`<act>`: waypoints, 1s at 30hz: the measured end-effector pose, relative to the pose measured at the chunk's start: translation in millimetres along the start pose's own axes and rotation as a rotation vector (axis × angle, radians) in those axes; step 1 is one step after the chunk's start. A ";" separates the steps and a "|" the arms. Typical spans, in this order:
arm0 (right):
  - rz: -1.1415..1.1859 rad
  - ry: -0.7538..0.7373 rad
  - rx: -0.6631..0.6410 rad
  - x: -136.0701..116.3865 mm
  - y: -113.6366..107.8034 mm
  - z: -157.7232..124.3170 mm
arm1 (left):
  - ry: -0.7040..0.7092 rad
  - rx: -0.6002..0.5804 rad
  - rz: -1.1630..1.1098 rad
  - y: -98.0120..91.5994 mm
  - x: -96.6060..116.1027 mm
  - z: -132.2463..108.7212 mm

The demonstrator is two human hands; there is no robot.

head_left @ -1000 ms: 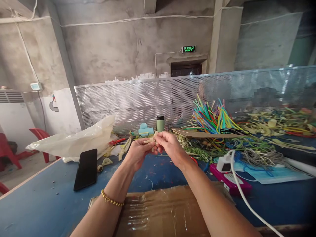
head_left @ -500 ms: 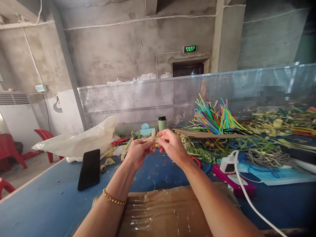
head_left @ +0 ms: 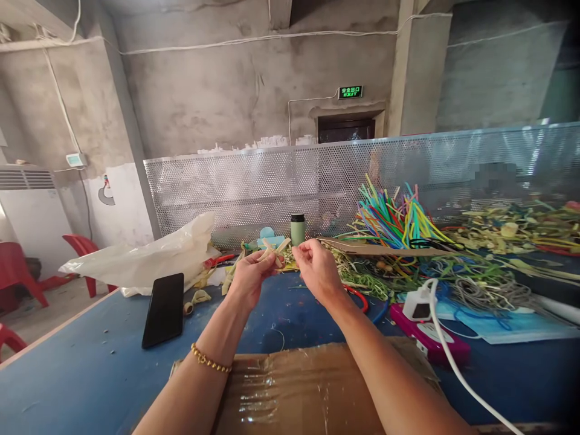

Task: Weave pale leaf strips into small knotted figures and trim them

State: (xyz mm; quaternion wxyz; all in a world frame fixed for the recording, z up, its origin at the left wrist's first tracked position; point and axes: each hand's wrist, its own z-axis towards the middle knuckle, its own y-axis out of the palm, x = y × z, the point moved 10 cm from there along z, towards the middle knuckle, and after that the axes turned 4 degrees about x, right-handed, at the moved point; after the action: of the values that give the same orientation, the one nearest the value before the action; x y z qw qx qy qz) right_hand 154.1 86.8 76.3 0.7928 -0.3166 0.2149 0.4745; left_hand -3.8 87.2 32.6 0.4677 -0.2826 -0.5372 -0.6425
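In the middle of the head view, above the blue table [head_left: 90, 362], my left hand [head_left: 248, 281] pinches a small bundle of pale, flat strips [head_left: 272, 246], like dried leaf or straw. The strips cross one another and stick out past the fingertips. My right hand [head_left: 319, 272] is just right of them, its thumb and fingers drawn together in a pinch. Whether a thin strand is between those fingers is too small to make out. Behind the hands stands a green bottle with a black lid [head_left: 298, 231].
A dark phone [head_left: 164, 311] and a plastic bag [head_left: 149, 257] are at the left. Cardboard [head_left: 299, 386] lies under my forearms. At right are colourful pipe cleaners [head_left: 394, 214], green scraps [head_left: 367, 275], a magenta box [head_left: 446, 347] with a white cable, and a blue mask [head_left: 521, 326].
My right hand has moved a little right, away from the strips, and a gap shows between the hands. The strips in my left hand now spread into a cross shape.
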 end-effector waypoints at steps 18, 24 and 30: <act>-0.222 -0.290 -0.177 -27.5 20.8 -10.6 | 0.100 -0.030 0.170 5.1 15.6 -6.3; -0.267 -0.295 -0.185 -25.6 20.9 -10.7 | 0.072 -0.014 0.144 0.5 15.4 -4.5; -0.185 -0.224 -0.204 -19.2 20.1 -7.5 | 0.072 -0.010 0.140 -1.0 15.7 -3.1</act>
State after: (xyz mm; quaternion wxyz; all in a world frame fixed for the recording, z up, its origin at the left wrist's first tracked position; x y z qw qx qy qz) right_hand 127.2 76.7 77.3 0.8158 -0.3590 0.0456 0.4510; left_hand -10.5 79.5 44.9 0.5291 -0.2986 -0.4957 -0.6206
